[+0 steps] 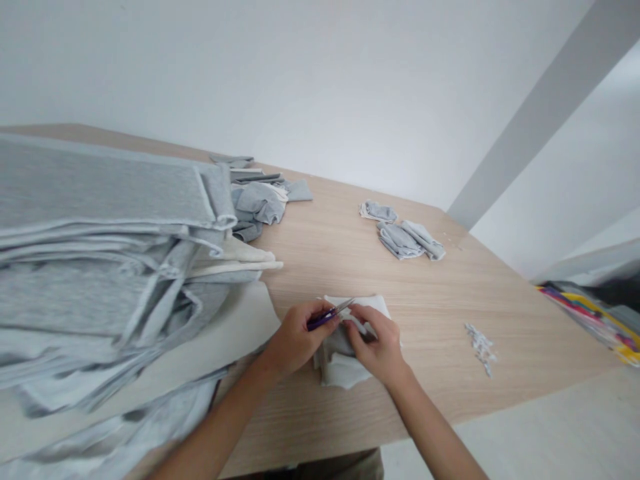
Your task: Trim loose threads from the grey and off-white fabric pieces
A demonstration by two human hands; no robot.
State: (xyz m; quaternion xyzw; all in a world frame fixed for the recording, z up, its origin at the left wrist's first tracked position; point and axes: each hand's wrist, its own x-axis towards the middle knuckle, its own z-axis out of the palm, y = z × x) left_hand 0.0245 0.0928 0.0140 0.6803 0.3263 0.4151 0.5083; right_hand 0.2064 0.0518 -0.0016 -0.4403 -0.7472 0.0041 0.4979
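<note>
My left hand (300,330) is closed round a pair of small scissors (323,319) with purple handles, their metal blades pointing up and to the right. Close beside it, my right hand (377,340) pinches the edge of a small grey and white fabric piece (347,373) between thumb and fingers. This fabric lies on the wooden table (295,400) under both hands. The scissor tips are near my right fingertips; whether the blades touch the cloth I cannot tell.
A tall stack of grey fabric (100,267) fills the left side. Behind it sits a loose pile of grey pieces (260,200). Small folded bundles (400,239) lie toward the back right. White scraps (481,348) lie to the right, near the table's edge.
</note>
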